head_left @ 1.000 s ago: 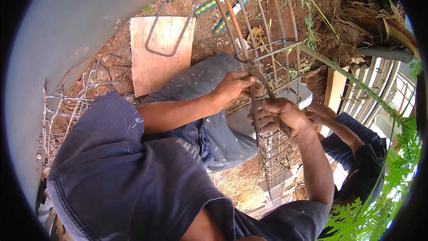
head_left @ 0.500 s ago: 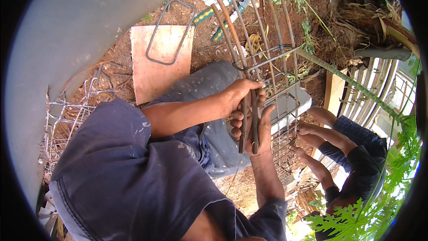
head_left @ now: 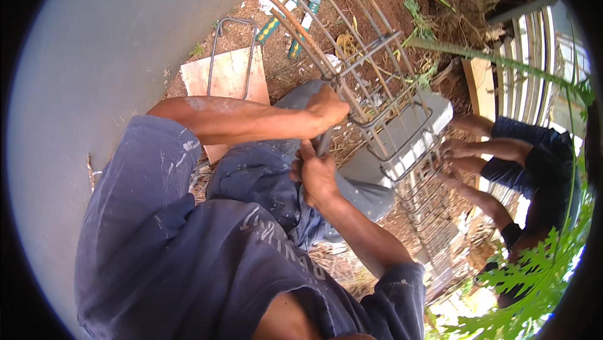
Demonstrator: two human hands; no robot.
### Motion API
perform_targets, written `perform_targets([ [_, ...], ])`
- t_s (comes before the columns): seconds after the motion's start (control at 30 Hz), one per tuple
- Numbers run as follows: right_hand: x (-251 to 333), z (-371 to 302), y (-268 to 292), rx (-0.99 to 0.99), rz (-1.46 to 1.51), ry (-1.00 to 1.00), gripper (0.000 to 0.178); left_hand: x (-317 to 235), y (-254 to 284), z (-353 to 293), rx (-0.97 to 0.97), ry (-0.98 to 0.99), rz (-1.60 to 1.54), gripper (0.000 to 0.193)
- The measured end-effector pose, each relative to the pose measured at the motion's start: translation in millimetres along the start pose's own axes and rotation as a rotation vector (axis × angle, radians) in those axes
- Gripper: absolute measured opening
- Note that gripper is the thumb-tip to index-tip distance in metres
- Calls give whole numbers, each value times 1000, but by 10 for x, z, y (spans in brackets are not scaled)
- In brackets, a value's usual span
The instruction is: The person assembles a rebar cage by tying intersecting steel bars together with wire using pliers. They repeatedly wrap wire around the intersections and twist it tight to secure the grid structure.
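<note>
My left hand [head_left: 328, 111] is closed at the near corner of a rebar cage [head_left: 369, 53], its fingers mostly hidden behind its back; what it grips cannot be made out. Just below it, my right hand [head_left: 318, 173] wraps around the dark metal handles of a plier-like tool [head_left: 323, 144]. Only a short length of the tool shows between the two hands; its head is hidden. The cage has long rusty bars tied to rectangular stirrups and stretches from the top middle down to the lower right, passing over a grey block [head_left: 441, 109].
A co-worker's hands [head_left: 453, 150] are at the cage's far side. Bolt cutters [head_left: 300, 39] with green-yellow handles lie behind the bars. A loose stirrup [head_left: 216, 51] rests against a wooden board [head_left: 229, 71]. A grey wall [head_left: 119, 44] rises at left, and leaves [head_left: 553, 274] hang at lower right.
My left hand has moved up and left with the forearm raised. My right hand has shifted left, now closed around the tool, whose two long handles showed before. The view has shifted too.
</note>
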State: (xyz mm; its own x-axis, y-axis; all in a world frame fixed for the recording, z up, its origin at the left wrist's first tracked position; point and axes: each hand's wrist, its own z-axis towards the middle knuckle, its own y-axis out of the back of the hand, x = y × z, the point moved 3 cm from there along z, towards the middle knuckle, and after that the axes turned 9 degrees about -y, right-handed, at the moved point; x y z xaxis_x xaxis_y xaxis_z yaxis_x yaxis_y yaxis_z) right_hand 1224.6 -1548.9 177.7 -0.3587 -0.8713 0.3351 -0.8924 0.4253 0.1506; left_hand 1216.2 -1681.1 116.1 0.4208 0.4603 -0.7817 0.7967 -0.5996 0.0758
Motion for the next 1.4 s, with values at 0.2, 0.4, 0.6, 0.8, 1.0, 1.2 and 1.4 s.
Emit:
perform_targets([
  [0.2, -332, 764, -539, -192, 64, 648, 40, 121, 164, 4, -4, -259, 73, 41],
  [0.4, -340, 402, -458, 382, 558, 228, 27, -34, 465, -212, 306, 32, -323, 36],
  [0.6, 24, -138, -357, 1216, 1321, -50, 41, 0, 347, -255, 365, 155, -726, 24],
  [0.8, 84, -101, 311, 364, 371, -14, 42, -31, -15, -285, -50, -121, -63, 17],
  [1.0, 151, -55, 439, 215, 61, 7, 32, -95, -11, -411, 25, -140, -403, 39],
  [1.2, 964, -543, 803, 20, -786, 225, 47, -239, -315, -318, 241, 170, -1415, 15],
  [1.4, 1408, -1218, 536, -1070, -2347, 1154, 60, -610, -535, -48, 4, 104, -2016, 23],
])
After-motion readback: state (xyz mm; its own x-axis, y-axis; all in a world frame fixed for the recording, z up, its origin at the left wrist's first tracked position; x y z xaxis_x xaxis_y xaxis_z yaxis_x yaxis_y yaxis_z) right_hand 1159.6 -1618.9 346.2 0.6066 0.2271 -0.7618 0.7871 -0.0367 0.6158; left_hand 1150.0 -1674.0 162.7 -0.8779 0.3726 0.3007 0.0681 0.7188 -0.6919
